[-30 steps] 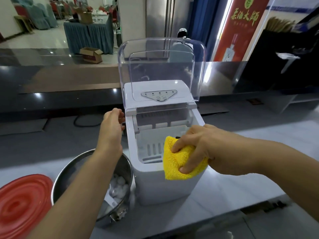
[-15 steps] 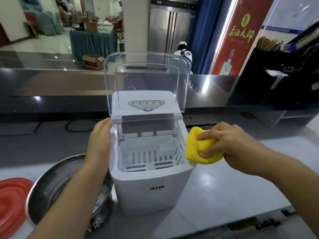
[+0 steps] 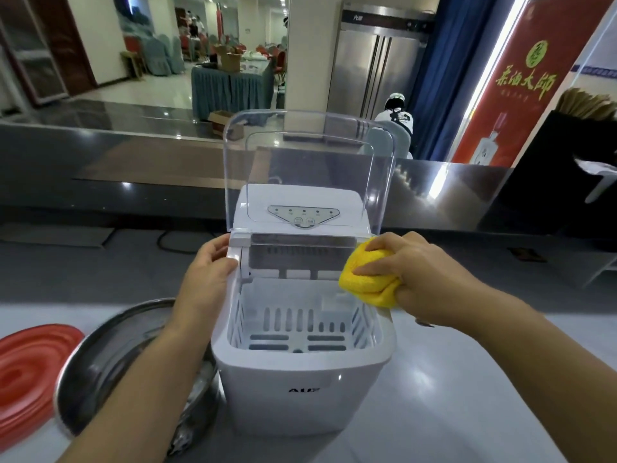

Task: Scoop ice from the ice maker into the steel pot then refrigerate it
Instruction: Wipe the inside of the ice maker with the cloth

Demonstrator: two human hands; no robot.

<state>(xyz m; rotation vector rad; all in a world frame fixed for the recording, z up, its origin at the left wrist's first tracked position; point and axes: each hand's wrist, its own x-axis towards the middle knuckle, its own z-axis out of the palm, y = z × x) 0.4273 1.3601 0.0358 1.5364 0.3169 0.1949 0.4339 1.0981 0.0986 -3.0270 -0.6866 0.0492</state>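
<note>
The white ice maker (image 3: 300,389) stands in the middle of the counter with its clear lid (image 3: 309,168) tipped up. Its white slotted basket (image 3: 300,325) holds no ice that I can see. My left hand (image 3: 207,272) grips the machine's upper left side. My right hand (image 3: 417,279) squeezes a yellow cloth (image 3: 364,279) against the upper right rim of the opening. The steel pot (image 3: 100,359) sits to the left of the machine, partly behind my left forearm, its contents blurred.
A red ribbed lid (image 3: 26,372) lies on the grey counter (image 3: 450,396) at the far left. A raised dark ledge (image 3: 100,162) runs behind the machine. A steel refrigerator (image 3: 377,61) stands in the background, and a black holder (image 3: 567,162) stands at the right.
My right hand carried the yellow cloth from the front right rim up to the back right corner of the opening. My left hand stayed on the machine's left side. The view tilted up.
</note>
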